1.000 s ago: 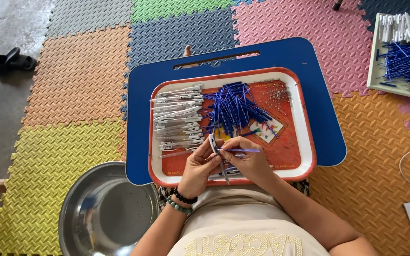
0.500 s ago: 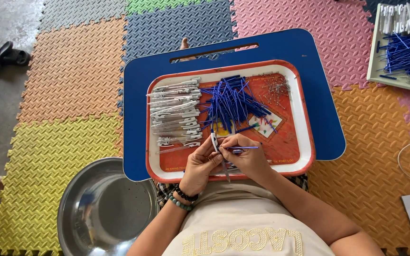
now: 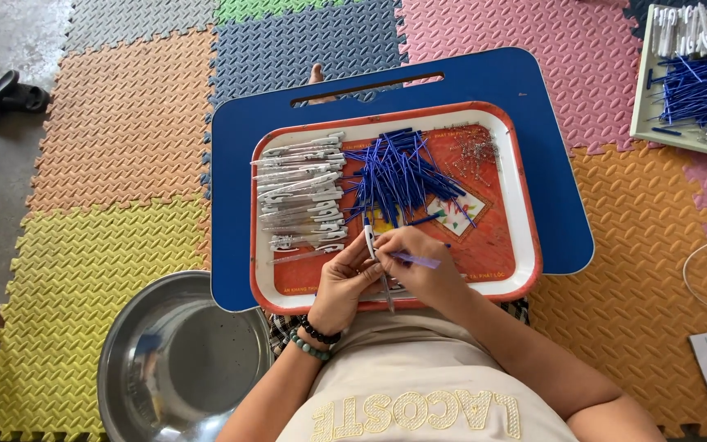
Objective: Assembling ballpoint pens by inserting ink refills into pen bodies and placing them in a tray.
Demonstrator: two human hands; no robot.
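The left hand (image 3: 345, 282) pinches a white clip (image 3: 369, 242) upright; the right hand (image 3: 419, 266), just beside it, grips a blue stick (image 3: 416, 260) lying crosswise.

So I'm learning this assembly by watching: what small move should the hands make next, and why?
Probably slide the blue refill in the right hand further into the white barrel held by the left hand. The two pieces meet at the fingertips over the tray, and the refill's rear end sticks out to the side.
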